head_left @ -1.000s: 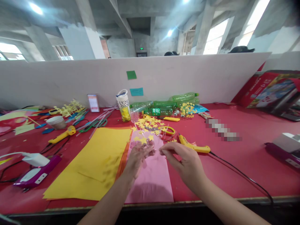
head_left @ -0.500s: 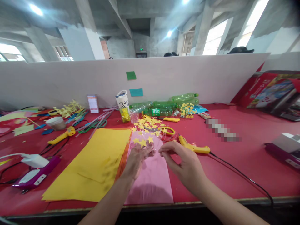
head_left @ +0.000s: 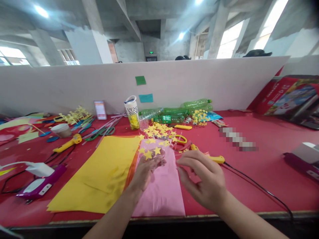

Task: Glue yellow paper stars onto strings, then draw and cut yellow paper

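Note:
Clear plastic strands bearing yellow paper stars point(head_left: 157, 150) rise from my left hand point(head_left: 147, 171), whose fingers are closed around the clear plastic, partly hiding it. My right hand point(head_left: 203, 176) hovers to the right, apart from the stars, with fingers bent and the thumb tip a little away from the fingertips; nothing shows between them. Under both hands lies a pink sheet point(head_left: 166, 196). More yellow stars point(head_left: 159, 129) spread just beyond, beside yellow-handled scissors point(head_left: 181, 138). A yellow glue gun point(head_left: 217, 159) lies partly behind my right hand.
Yellow sheets point(head_left: 92, 176) lie on the left, near a second glue gun point(head_left: 67, 144) and a purple power strip point(head_left: 42, 186). Green plastic bottles point(head_left: 171, 113) and a yellow cutter point(head_left: 183, 127) sit at the back. The glue gun's black cord point(head_left: 259, 186) runs right.
My right hand has moved right and slightly down, away from the stars, and its pinched fingertips have parted a little. My left hand keeps its hold, with the stars shifted slightly.

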Motion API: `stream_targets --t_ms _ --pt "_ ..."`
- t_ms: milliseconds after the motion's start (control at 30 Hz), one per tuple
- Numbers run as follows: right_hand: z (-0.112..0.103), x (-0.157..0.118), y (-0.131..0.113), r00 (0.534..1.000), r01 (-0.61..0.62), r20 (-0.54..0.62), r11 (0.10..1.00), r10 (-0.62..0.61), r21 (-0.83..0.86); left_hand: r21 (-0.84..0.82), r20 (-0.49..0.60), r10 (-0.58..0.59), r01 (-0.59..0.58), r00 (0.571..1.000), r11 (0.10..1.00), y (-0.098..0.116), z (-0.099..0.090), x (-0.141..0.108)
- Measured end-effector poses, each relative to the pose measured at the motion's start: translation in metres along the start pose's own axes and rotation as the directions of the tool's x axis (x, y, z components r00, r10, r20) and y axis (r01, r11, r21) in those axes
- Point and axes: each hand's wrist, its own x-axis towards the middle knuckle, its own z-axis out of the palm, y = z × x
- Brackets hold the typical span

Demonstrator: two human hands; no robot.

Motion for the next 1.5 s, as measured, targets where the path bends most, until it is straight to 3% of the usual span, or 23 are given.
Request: stream_targets --t_ms 67,167,367,567,700,933,1133,1333,1500 --pt "0.003 0.0 0.0 0.998 0.018 0.067 0.998 -0.014 -0.058 0.001 0.034 -0.001 0.001 0.999 1.0 -0.001 0.0 0.0" --pt "0.011 0.0 0.0 0.99 0.067 0.135 0.988 -0.048 -0.142 -0.002 0.001 -0.009 0.009 1.0 1.0 -0.004 -0.001 0.001" --pt "0.013 -0.001 -0.003 0.988 0.14 0.08 0.983 -0.131 -0.122 0.058 0.042 -0.03 0.028 0.999 0.998 -0.005 -0.002 0.0" --pt "0.013 0.003 -0.002 0.99 0.12 0.101 0.971 -0.101 -0.209 0.05 0.052 -0.012 0.009 0.999 0.999 -0.003 -0.001 0.0" --pt "0.013 0.002 -0.001 0.99 0.11 0.119 0.954 -0.079 -0.279 0.037 -0.018 -0.04 0.04 0.999 0.998 -0.006 -0.004 0.001" --pt "0.012 -0.002 0.002 0.992 0.08 0.113 0.968 -0.054 -0.238 0.026 0.048 0.004 -0.005 0.999 1.0 -0.006 -0.002 0.001" --pt "-0.007 0.002 0.004 0.997 0.076 -0.014 0.997 -0.076 -0.017 -0.018 0.053 -0.029 0.03 0.998 0.999 -0.003 -0.006 0.004" --pt "-0.002 0.003 0.012 0.959 0.019 0.281 0.998 -0.034 0.054 -0.057 0.063 0.015 -0.011 0.998 0.998 -0.003 -0.008 0.005" --pt "0.01 -0.002 0.013 0.959 0.024 0.283 0.999 -0.031 0.029 -0.076 0.075 -0.005 0.011 0.997 0.997 -0.007 -0.01 0.006"
